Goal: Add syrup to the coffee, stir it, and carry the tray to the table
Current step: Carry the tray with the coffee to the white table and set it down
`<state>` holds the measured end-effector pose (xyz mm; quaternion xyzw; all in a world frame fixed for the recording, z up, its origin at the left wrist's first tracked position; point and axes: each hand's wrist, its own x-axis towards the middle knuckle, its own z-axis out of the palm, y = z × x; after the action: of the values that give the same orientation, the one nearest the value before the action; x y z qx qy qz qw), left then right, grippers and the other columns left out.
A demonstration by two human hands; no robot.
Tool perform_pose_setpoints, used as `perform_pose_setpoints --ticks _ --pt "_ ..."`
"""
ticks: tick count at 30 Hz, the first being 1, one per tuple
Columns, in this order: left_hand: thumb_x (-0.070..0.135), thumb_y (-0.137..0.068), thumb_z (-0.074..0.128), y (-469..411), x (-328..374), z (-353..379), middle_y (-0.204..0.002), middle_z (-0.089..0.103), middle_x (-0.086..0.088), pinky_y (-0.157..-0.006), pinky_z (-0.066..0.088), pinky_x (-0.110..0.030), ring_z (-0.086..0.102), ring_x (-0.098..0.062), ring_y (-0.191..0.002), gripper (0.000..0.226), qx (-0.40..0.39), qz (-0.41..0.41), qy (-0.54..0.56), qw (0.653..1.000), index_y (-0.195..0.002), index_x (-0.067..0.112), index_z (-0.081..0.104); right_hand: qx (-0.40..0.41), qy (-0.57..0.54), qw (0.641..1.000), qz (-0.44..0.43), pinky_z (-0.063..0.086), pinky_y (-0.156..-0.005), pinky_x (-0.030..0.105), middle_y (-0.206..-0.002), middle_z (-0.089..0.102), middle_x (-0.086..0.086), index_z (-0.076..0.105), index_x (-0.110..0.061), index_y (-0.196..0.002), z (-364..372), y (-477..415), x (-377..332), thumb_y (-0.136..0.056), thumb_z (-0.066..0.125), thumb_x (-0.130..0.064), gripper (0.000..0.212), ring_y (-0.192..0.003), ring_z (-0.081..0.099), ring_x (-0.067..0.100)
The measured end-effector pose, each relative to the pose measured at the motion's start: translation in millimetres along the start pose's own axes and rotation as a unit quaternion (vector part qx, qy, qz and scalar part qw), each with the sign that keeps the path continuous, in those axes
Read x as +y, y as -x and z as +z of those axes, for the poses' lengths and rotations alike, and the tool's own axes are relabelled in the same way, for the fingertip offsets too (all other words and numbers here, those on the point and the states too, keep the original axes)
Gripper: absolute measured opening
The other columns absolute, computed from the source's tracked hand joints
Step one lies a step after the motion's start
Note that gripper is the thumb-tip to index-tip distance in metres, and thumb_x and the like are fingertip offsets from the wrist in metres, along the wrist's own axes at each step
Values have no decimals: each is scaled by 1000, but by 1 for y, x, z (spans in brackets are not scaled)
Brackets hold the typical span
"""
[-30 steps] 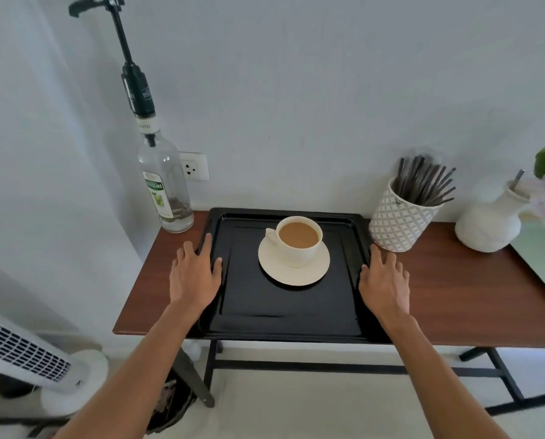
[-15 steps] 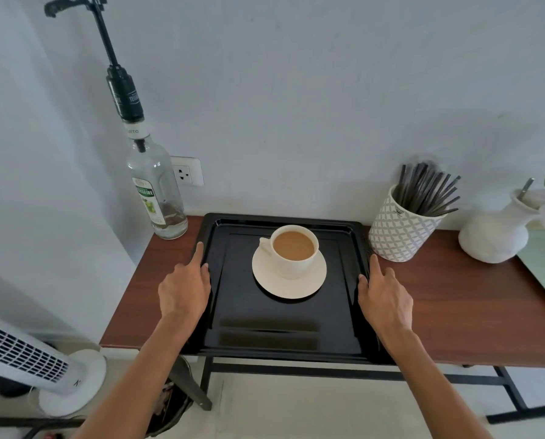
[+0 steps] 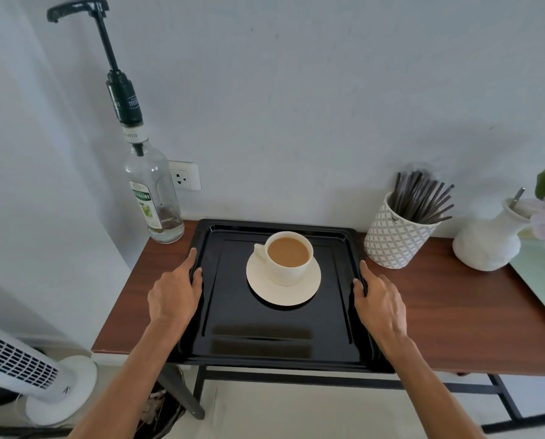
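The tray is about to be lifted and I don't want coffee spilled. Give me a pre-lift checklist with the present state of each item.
1. Left hand closed on the tray's left rim, fingers curled over the edge: ok.
2. Right hand closed on the right rim: ok.
3. Hands placed level with each other, opposite sides: ok.
4. Cup upright on its saucer, saucer flat on the tray: ok.
5. Coffee level near the cup's brim, so a spill seems likely if tilted: not ok.
6. Tray clear of the syrup bottle and the patterned holder: ok for the bottle; the holder sits close to the right rear corner, contact cannot tell.
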<state>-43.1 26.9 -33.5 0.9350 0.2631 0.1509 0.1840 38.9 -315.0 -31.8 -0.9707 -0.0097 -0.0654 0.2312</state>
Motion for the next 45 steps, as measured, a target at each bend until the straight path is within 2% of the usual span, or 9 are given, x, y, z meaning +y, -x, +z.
perform_pose_setpoints --ticks 5,9,17,27,30,33,36,40,45 --pt "33 -103 54 6 -1 -4 -71 73 -12 -55 41 -32 51 -22 -57 46 4 2 10 1000 -149 27 51 8 -7 1000 0 50 -67 37 -87 53 2 46 -16 -154 -1 3 3 -104 55 -21 51 -78 50 18" --pt "35 -103 53 13 -4 -7 -76 75 -15 -58 42 -35 71 -37 -73 46 3 2 10 1000 -149 29 51 8 -17 1000 -4 50 -67 36 -87 55 2 46 -16 -154 -3 9 5 -104 55 -20 51 -78 51 18" --pt "35 -103 53 50 -11 -20 -91 78 -17 -64 41 -38 71 -43 -85 45 21 -34 23 999 -148 31 52 2 -18 999 -42 47 -67 34 -93 65 10 48 -15 -152 -15 24 6 -104 55 -20 49 -87 62 26" --pt "32 -103 53 117 -34 -58 -72 74 -16 -64 57 -45 64 -35 -61 45 68 -84 24 994 -147 25 53 -33 -39 991 -124 55 -82 44 -106 70 16 48 -15 -153 -30 47 -13 -104 55 -20 50 -104 65 33" --pt "32 -103 54 143 -47 -72 -71 73 -19 -59 58 -44 68 -39 -62 45 85 -101 30 991 -147 23 54 -48 -44 986 -153 55 -82 44 -104 69 16 47 -15 -153 -30 59 -22 -104 55 -20 50 -102 65 33" --pt "31 -103 55 170 -60 -85 -66 70 -14 -50 43 -31 62 -30 -58 44 115 -124 14 985 -145 21 56 -56 -47 979 -188 54 -80 43 -101 69 16 48 -14 -153 -26 70 -35 -104 55 -20 50 -98 66 33" --pt "31 -102 56 200 -73 -100 -83 77 -19 -57 41 -32 70 -37 -74 43 144 -159 -5 977 -144 23 57 -67 -55 971 -222 55 -76 42 -98 69 15 47 -14 -153 -21 82 -50 -104 56 -20 50 -92 66 32" --pt "28 -102 55 236 -90 -119 -96 77 -25 -61 55 -44 72 -42 -79 44 156 -193 -1 969 -146 20 56 -86 -65 958 -265 55 -77 42 -100 70 13 49 -15 -152 -12 99 -74 -103 56 -21 49 -95 67 32" --pt "27 -103 53 277 -116 -141 -91 78 -21 -59 42 -34 71 -39 -78 45 188 -248 -11 950 -148 20 53 -111 -70 937 -324 46 -65 35 -83 63 7 58 -17 -141 2 119 -111 -101 56 -19 40 -78 60 30"
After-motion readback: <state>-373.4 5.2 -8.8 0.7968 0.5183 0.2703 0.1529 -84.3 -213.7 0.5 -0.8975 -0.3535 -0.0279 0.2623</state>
